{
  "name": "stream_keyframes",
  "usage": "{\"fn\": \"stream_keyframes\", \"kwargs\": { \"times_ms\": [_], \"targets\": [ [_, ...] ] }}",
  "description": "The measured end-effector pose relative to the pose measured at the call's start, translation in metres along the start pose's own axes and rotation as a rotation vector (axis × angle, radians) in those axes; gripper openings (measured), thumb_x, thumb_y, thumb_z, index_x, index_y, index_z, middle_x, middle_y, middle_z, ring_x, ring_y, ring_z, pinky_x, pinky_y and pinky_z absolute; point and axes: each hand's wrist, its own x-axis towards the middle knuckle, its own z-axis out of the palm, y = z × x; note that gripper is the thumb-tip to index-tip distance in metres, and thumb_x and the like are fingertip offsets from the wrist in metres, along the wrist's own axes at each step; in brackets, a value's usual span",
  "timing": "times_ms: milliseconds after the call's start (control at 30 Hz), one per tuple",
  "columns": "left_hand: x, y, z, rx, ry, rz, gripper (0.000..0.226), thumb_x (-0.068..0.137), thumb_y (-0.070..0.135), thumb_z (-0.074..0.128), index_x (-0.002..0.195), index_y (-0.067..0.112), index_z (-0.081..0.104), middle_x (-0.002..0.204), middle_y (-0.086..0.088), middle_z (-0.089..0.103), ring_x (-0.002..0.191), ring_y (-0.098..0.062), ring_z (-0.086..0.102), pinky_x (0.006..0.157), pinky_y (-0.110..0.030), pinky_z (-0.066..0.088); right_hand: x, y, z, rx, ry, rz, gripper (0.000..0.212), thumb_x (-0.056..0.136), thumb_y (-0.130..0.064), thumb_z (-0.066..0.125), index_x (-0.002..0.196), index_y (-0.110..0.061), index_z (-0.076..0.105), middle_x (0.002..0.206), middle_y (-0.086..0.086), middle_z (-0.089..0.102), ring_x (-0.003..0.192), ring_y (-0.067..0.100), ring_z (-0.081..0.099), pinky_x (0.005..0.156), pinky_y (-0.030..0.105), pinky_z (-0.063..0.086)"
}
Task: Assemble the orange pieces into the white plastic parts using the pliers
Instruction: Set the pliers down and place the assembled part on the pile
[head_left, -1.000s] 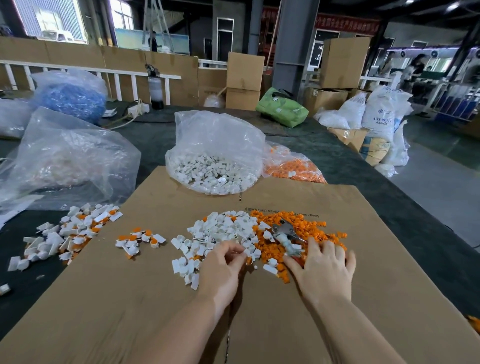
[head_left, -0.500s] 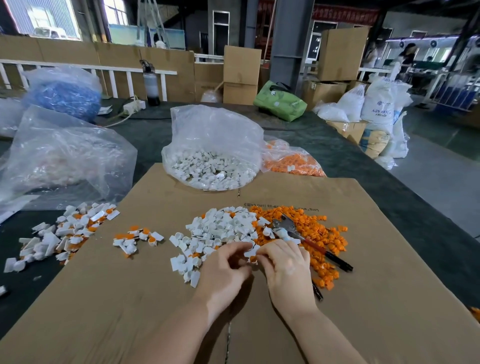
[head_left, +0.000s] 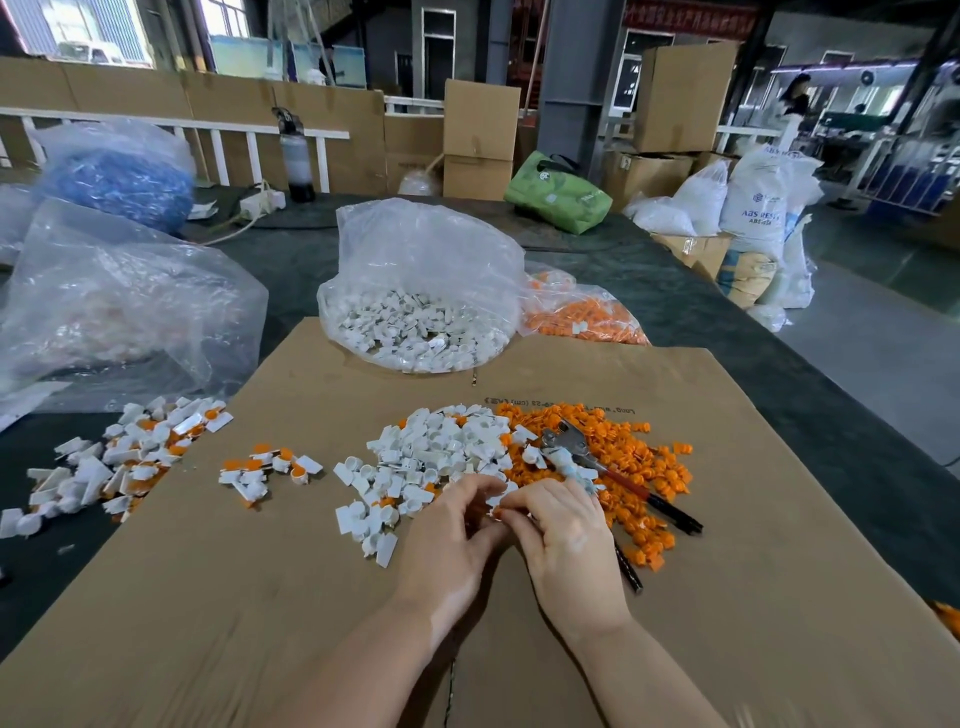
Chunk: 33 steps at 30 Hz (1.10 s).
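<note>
**Both hands joining one pair by hand, pliers lying aside**

Seated at a desk (head_left: 675, 322) covered with a dark mat, with a flat cardboard sheet (head_left: 727, 519) spread on top as the working surface. Two loose heaps poured side by side in the middle of the sheet: white plastic parts (head_left: 436, 447) on the left, orange pieces (head_left: 639, 457) on the right, probably so that each hand reaches its own kind without crossing. Pliers (head_left: 613, 473) resting on the orange heap, head toward the white heap, dark handles toward the right edge, untouched for now and just beside the right hand, likely for quick pick-up. Finished-looking pairs, white with orange inside, set apart in a small group (head_left: 265, 467) and a larger heap (head_left: 119, 457) at the left, away from the raw stock. Supply bags behind: a clear bag of white parts (head_left: 426, 291) and a bag of orange pieces (head_left: 582, 312).

Left hand (head_left: 452, 540) and right hand (head_left: 566, 535) brought together at the near edge of the heaps, fingers curled. A white part (head_left: 503, 494) pinched at the left fingertips (head_left: 480, 486); a bit of orange visible at the right fingertips (head_left: 511, 512), touching the white part from below. Probably fitting the orange piece loosely in place before pressing with the pliers; how deep it sits, impossible to tell.
</note>
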Motion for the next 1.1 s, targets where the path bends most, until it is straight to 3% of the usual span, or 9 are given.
{"fn": "stream_keyframes", "kwargs": {
  "times_ms": [133,300,633,967,1100],
  "targets": [
    [-0.0007,-0.0029,0.0021,0.093,0.035,0.057,0.03,0.085,0.012,0.066,0.11,0.027,0.065,0.098,0.021,0.062,0.09,0.008,0.055,0.078,0.0,0.037,0.0,0.0004,0.0,-0.009,-0.018,-0.026,0.003,0.078,-0.013,0.067,0.076,-0.014,0.068,0.076,-0.005,0.063,0.072,0.019,0.056,0.063,0.036,0.048],
    [-0.0022,-0.0035,0.0027,0.155,0.051,0.101,0.03,0.083,0.01,0.067,0.111,0.023,0.067,0.093,0.024,0.058,0.085,0.019,0.05,0.076,0.005,0.034,-0.0001,-0.0004,0.0003,-0.075,-0.046,-0.062,0.007,0.079,-0.014,0.063,0.072,-0.015,0.064,0.073,-0.004,0.058,0.07,0.02,0.053,0.06,0.036,0.046],
    [-0.003,-0.0005,0.0018,0.158,0.01,0.086,0.024,0.084,0.013,0.067,0.104,0.026,0.068,0.087,0.027,0.057,0.085,0.018,0.052,0.075,0.002,0.037,-0.0007,-0.0015,0.0006,-0.113,0.001,-0.086,0.011,0.071,-0.012,0.065,0.064,-0.011,0.058,0.065,-0.001,0.054,0.063,0.022,0.049,0.054,0.036,0.045],
    [-0.0038,0.0,0.0008,0.179,-0.004,0.105,0.024,0.084,0.013,0.067,0.106,0.024,0.068,0.084,0.031,0.052,0.082,0.027,0.047,0.074,0.004,0.035,-0.0016,-0.0014,-0.0001,-0.1,0.007,-0.074,0.013,0.07,-0.01,0.066,0.061,-0.01,0.056,0.063,0.0,0.053,0.062,0.022,0.048,0.054,0.036,0.044],
    [-0.0034,-0.0012,0.0013,0.176,-0.004,0.1,0.025,0.084,0.014,0.067,0.106,0.025,0.068,0.086,0.03,0.054,0.083,0.021,0.05,0.075,0.002,0.036,-0.0019,-0.0018,-0.0003,-0.081,0.01,-0.064,0.012,0.071,-0.01,0.067,0.062,-0.01,0.059,0.064,0.0,0.054,0.063,0.022,0.049,0.055,0.036,0.045]
  ]
}}
